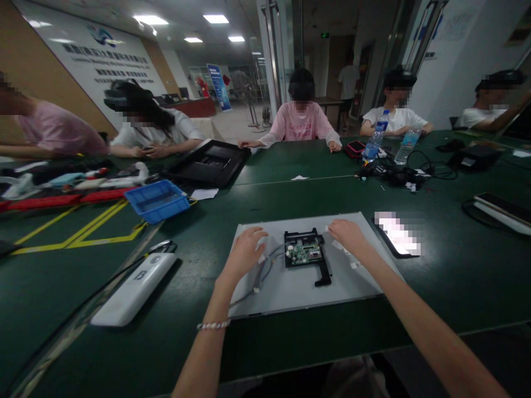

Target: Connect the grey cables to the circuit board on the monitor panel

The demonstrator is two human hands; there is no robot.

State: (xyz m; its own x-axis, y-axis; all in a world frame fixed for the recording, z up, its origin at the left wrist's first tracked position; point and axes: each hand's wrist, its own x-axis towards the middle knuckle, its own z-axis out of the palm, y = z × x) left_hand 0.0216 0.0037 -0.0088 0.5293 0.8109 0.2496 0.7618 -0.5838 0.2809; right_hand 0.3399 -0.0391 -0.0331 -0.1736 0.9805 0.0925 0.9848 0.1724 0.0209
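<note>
A grey metal panel (pixel 298 293) lies flat on the green table (pixel 435 287) in front of me. At its middle sits a green circuit board in a black frame (pixel 306 251). My left hand (pixel 244 251) rests on the panel left of the board, fingers spread, over grey flat cables (pixel 265 268) that run from the board. My right hand (pixel 347 235) rests on the panel right of the board, fingers down near small pieces of tape. Neither hand grips anything that I can see.
A lit phone (pixel 397 235) lies right of the panel. A white power bank (pixel 135 287) lies at the left, a blue tray (pixel 157 200) beyond it. A black back cover (pixel 209 161), water bottles (pixel 375 141) and cables sit farther off. Several people sit around the table.
</note>
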